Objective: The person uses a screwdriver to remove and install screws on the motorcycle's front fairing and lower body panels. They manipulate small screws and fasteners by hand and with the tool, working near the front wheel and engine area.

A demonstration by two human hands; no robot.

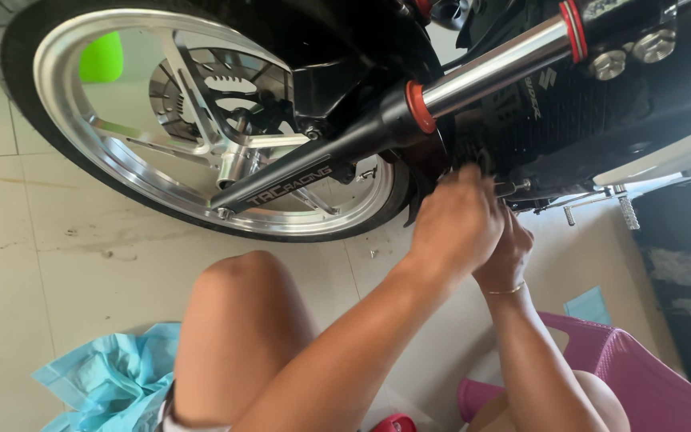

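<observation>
Left hand [456,220] and right hand [508,254], fingers curled on something hidden, work together just below the motorcycle's fork leg [345,148]; progress cannot be told.

Fingertips of both hands [477,232] hidden against the dark engine [553,120]; front wheel [201,136] cut off by the top edge.

A home garage or an informal repair spot is suggested rather than an equipped workshop; a motorcycle is parked on pale floor tiles [57,240], its polished front wheel [201,136] and fork leg [473,80] seen up and to the left of the working hands; a pink plastic chair [641,376] is placed below them; a crumpled blue plastic sheet [113,376] is left on the floor at lower left.
</observation>
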